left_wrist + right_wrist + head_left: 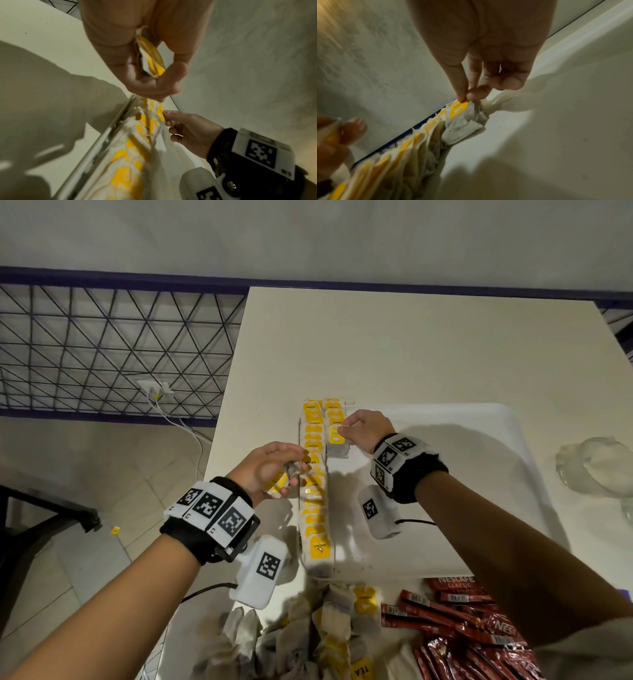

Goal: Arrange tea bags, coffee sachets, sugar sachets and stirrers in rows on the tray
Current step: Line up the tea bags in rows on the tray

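The right hand (363, 429) pinches the yellow tag of a tea bag (464, 121) between thumb and forefinger, setting it at the near end of the short second row (335, 422) of tea bags on the tray (507, 440). Just left of those fingers (462, 86) runs the long first row (314, 484), which looks complete, tags overlapping along the tray's left rim. The left hand (270, 470) hovers beside that row, its fingers curled round a few spare tea bags (152, 58).

So the job appears to be early: one tea row done, a second just begun. Below both wrists a loose heap of tea bags (308, 635) and red coffee sachets (462, 621) lies unsorted on the worktop (411, 344). No coffee is on the tray yet; I cannot make out sugar sachets or stirrers anywhere.
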{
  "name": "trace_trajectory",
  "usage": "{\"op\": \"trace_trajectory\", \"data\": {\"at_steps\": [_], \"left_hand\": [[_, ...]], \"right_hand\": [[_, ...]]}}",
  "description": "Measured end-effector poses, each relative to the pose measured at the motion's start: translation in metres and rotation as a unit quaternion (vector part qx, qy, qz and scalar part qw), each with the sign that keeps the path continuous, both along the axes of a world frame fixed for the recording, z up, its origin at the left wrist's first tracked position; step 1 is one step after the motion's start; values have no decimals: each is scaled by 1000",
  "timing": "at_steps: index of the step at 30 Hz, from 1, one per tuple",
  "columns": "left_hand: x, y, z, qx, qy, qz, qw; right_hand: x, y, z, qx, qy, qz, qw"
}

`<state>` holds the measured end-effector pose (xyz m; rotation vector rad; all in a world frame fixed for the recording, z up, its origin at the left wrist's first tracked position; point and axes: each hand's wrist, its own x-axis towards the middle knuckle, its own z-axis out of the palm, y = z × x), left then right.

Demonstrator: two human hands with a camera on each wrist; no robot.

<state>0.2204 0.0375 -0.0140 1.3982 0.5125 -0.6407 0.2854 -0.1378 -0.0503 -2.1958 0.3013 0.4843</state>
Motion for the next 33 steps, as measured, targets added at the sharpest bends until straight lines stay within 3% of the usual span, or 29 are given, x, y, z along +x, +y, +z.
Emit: {"op": "trace_trajectory", "data": {"at_steps": [8,15,22,24,29,33], "left_hand": [[-3,3,-2,2,1,4,1000],[-8,5,-2,-5,-2,4,1000],[-7,4,10,-88,23,47,995],[-6,1,16,-118,57,66,989],[-11,-7,26,-154,78,83,982],[-20,-16,33,-169,84,54,980]], "right_hand": [[-21,-2,0,-4,42,-1,999],[-21,7,-5,-15,19,-3,1000],[-27,3,5,-55,2,19,998],[-35,4,14,-37,-18,33,999],[-76,18,45,137,-18,105,985],[-96,22,56,122,-42,121,984]]}}
